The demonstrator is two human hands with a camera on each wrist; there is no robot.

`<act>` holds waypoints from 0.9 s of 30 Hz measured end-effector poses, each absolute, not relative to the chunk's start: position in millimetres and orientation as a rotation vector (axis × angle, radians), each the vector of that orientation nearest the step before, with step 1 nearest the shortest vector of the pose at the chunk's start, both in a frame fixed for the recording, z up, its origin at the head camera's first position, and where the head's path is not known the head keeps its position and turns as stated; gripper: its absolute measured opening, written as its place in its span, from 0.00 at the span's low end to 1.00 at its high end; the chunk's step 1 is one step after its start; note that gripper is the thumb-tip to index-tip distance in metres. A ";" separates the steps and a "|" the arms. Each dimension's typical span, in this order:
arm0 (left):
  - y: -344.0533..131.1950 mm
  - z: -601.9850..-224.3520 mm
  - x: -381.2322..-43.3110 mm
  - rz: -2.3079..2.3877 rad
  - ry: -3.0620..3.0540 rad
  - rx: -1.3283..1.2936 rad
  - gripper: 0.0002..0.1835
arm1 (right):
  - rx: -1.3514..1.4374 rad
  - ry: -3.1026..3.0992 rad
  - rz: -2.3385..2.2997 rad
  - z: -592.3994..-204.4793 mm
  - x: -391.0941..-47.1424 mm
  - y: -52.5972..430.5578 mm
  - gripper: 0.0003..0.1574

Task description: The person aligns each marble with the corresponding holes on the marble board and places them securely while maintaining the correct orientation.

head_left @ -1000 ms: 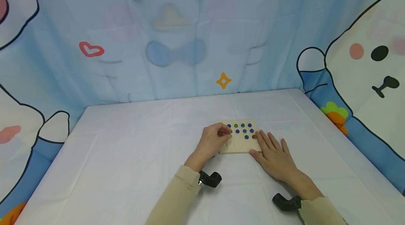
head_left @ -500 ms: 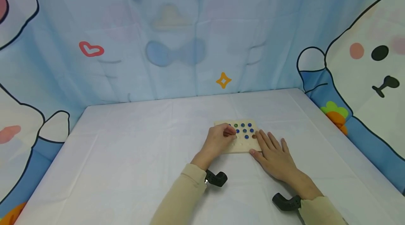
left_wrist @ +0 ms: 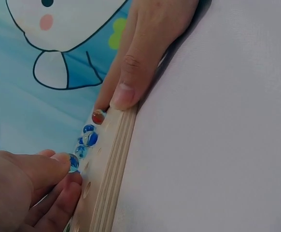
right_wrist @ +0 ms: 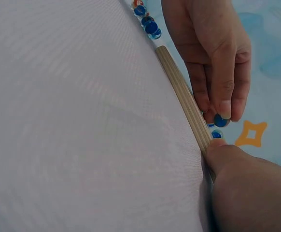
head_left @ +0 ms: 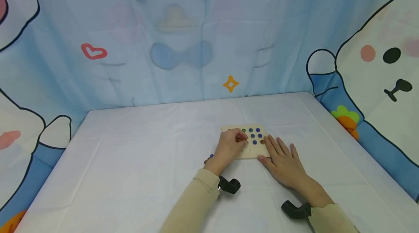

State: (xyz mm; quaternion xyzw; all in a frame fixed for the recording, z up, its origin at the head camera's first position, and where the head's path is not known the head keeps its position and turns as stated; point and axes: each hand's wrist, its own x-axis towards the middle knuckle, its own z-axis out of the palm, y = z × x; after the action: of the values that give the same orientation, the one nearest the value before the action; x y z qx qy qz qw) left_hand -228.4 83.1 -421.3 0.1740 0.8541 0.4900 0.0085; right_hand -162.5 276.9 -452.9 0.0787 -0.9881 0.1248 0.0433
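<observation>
Between thumb and fingertips, my left hand [head_left: 229, 147] pinches a blue glass marble [right_wrist: 221, 121], held just over the pale wooden board [head_left: 250, 155]. Several blue and green marbles [head_left: 258, 130] sit in rows of hollows on the board, with a brown one [head_left: 262, 141] near its right edge. In the left wrist view an unfilled hollow [left_wrist: 87, 190] shows under the fingers. My right hand [head_left: 284, 164] rests against the board's right side, fingers straight and spread, thumb at the near corner. The left hand hides the board's left part.
A few loose marbles [head_left: 209, 158] lie on the white cloth [head_left: 131, 174] left of the board, partly behind the left wrist. A black wrist-worn device [head_left: 230, 185] sticks out from the left cuff, another [head_left: 296, 210] from the right. A patterned curtain [head_left: 183, 80] hangs behind.
My left hand has moved right over the board, still pinching. Loose marbles to the left of its wrist have come into view. The right hand stays in place.
</observation>
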 end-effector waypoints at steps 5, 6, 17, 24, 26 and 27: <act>89.0 -422.8 -228.0 1.509 2.718 0.558 0.03 | 0.238 -3.023 0.379 -453.7 -162.5 277.5 0.52; 90.0 -423.0 -227.8 1.504 2.728 0.554 0.03 | 0.237 -3.024 0.376 -453.9 -162.5 277.5 0.52; 94.0 -426.4 -227.3 1.404 2.861 0.628 0.04 | 0.241 -3.021 0.379 -452.1 -161.9 276.3 0.51; 94.0 -425.7 -226.2 1.354 2.894 0.637 0.05 | 0.241 -3.018 0.380 -451.4 -161.8 276.0 0.51; 94.2 -425.4 -225.7 1.352 2.892 0.635 0.05 | 0.239 -3.019 0.380 -451.4 -161.6 276.0 0.51; 94.3 -425.6 -225.5 1.345 2.894 0.634 0.05 | 0.238 -3.020 0.378 -451.5 -161.5 276.0 0.51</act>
State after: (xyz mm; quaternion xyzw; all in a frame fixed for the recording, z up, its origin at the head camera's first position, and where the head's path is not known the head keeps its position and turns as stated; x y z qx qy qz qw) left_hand -225.5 94.3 -425.6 0.1946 0.8881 0.4126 -0.0560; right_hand -161.5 276.0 -451.5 0.0779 -0.9882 0.1238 0.0445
